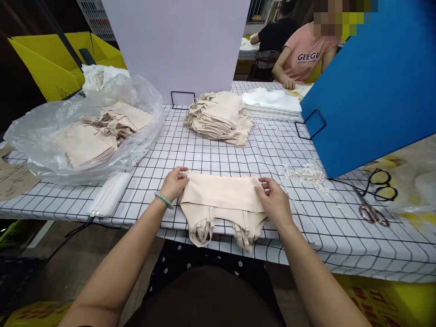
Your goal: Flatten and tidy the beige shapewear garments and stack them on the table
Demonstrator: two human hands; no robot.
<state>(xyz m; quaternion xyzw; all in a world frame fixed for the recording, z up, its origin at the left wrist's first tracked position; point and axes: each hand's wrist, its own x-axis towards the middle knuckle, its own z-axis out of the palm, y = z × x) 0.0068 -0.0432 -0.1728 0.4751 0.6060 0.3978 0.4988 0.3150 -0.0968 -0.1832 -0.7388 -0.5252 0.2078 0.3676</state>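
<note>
Left hand (pixel 174 182): fingers curled, pinching the beige garment (pixel 221 195) at its left edge, palm down.
Right hand (pixel 274 200): fingers bent, gripping its right edge, over the desk (pixel 306 218).

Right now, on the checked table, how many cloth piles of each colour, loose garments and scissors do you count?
Beige piles: 2 (bagged pile, middle pile)
White pile: 1
Beige garment, pinched by left hand and right hand: 1
Scissors: 2 (black scissors, copper scissors)
Total: 6
</note>
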